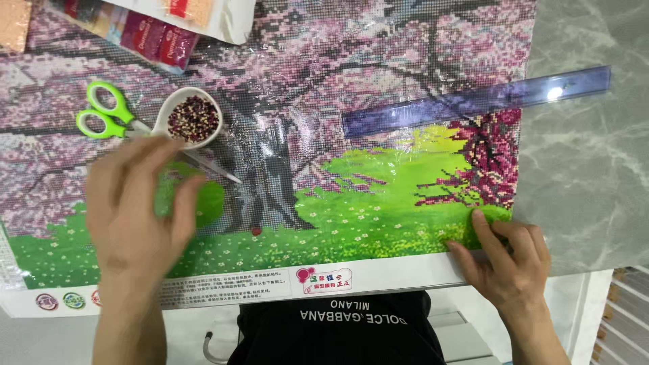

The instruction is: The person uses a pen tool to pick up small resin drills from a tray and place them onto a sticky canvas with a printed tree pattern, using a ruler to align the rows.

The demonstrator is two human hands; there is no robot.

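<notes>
Canvas [378, 203] | our right hand [503, 260] pins its corner flat | our left hand [138, 203] open, hovering by bead dish [191, 118]

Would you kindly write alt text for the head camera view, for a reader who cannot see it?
Two bare hands rest on a diamond-painting canvas of pink blossom trees above green grass: the left hand flat near a small white dish of dark beads and green-handled scissors, the right hand at the lower right corner. A clear blue ruler lies across the upper right.
</notes>
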